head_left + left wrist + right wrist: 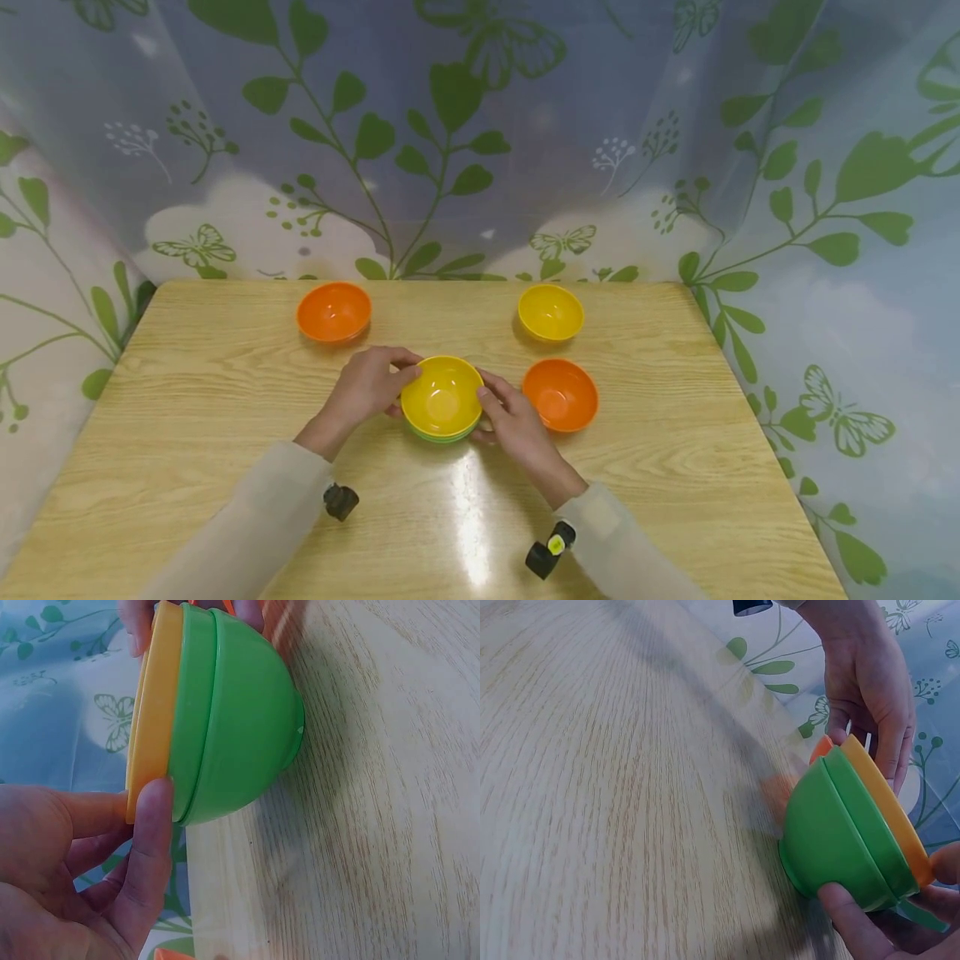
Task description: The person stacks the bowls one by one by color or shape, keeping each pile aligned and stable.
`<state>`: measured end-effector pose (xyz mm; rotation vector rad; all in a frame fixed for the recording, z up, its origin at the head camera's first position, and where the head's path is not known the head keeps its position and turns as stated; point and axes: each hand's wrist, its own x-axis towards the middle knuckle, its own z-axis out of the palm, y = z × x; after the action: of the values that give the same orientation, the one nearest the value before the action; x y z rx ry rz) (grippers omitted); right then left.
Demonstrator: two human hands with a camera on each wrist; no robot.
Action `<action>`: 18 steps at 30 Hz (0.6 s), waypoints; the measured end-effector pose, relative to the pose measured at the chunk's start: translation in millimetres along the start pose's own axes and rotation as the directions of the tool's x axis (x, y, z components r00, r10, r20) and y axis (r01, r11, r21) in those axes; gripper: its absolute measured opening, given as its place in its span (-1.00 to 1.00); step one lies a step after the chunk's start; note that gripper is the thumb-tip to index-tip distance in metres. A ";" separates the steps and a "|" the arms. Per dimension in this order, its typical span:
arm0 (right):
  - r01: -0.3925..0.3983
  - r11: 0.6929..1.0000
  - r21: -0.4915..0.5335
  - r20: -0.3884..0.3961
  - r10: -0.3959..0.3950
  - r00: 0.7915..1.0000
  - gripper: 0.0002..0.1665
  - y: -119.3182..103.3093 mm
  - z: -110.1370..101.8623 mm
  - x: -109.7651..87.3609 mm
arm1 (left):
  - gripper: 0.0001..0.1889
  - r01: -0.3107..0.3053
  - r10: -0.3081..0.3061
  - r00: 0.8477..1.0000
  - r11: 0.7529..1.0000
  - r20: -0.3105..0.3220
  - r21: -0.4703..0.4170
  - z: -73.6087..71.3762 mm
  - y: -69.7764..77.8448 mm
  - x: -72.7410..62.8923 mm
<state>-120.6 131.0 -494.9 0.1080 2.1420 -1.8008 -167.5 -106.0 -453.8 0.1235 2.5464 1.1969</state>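
A yellow bowl (pixel 442 396) sits nested in a stack of green bowls (pixel 251 712) at the middle of the table. Two green rims show below the yellow one in the left wrist view. My left hand (pixel 365 385) pinches the yellow rim from the left, thumb on one side and fingers below. From the right, my right hand (pixel 517 427) grips the stack, its thumb at the yellow rim and a fingertip against the green side in the right wrist view. The green base is at or close to the tabletop; I cannot tell whether it touches.
An orange bowl (pixel 560 396) stands just right of my right hand. Behind it is another yellow bowl (pixel 551 313). A second orange bowl (pixel 333 312) stands at the back left of the wooden table (pixel 187 467). A leaf-patterned curtain (pixel 450 167) hangs behind the table's back edge.
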 end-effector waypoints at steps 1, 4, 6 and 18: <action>0.002 1.000 -0.004 -0.001 -0.002 1.000 -0.43 0.3 0.0 0.2 | -0.67 0.001 -0.001 1.000 1.000 0.000 0.002 0.0 0.1 0.0; -0.002 1.000 -0.008 -0.006 0.002 1.000 -0.43 0.7 0.2 0.3 | -0.67 0.005 -0.005 1.000 1.000 -0.003 0.018 0.6 -0.3 -0.2; -0.004 1.000 -0.010 -0.012 0.004 1.000 -0.43 0.5 0.3 0.0 | -0.66 0.004 -0.004 1.000 0.999 -0.003 0.045 1.2 -1.5 -0.3; 0.026 0.999 -0.029 -0.019 -0.026 0.999 -0.36 -10.1 -0.3 -8.7 | -0.59 -0.001 0.001 1.000 1.000 -0.009 -0.009 5.3 -11.5 -1.6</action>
<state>-115.3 130.7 -482.7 0.0914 2.1918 -1.7895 -163.6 -109.9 -465.4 0.1175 2.5489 1.2122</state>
